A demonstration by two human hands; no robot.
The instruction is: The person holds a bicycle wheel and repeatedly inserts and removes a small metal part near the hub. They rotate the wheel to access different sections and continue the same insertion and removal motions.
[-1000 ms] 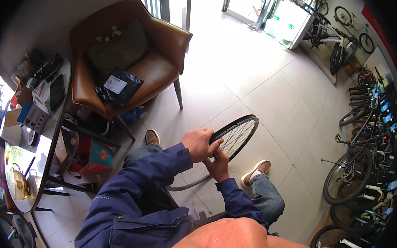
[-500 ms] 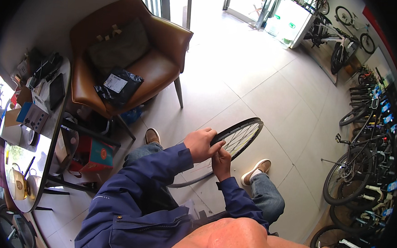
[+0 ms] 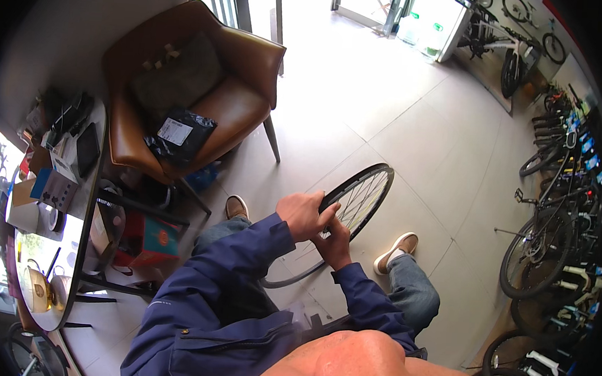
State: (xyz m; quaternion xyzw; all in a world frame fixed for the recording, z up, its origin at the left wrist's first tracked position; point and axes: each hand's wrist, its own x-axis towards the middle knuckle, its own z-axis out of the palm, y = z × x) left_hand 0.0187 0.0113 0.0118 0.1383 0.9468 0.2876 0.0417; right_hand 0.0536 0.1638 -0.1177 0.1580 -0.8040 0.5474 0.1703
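A bicycle wheel (image 3: pixel 349 185) with a black rim and thin spokes stands tilted between my legs. My left hand (image 3: pixel 302 216) is closed over the wheel's near left rim, its thumb reaching toward the other hand. Just right of it and slightly lower, my right hand (image 3: pixel 335 244) grips the same stretch of rim with bent fingers. The two hands touch or nearly touch. They cover that part of the rim, so I cannot make out whether a tyre edge or small tool is under the fingers. The wheel's lower part passes behind my right wrist.
A brown leather armchair (image 3: pixel 244 109) holds a cushion and a black plastic parcel (image 3: pixel 180 135). On the left, a round table (image 3: pixel 69 260) bears boxes and a glass teapot (image 3: pixel 35 287). A red box (image 3: pixel 149 242) sits beneath. Several bicycles (image 3: pixel 537 252) line the right wall.
Both hands stay on the rim, with the right fingers now bent further under the left hand. The wheel looks slightly more upright. The whole view has shifted a little.
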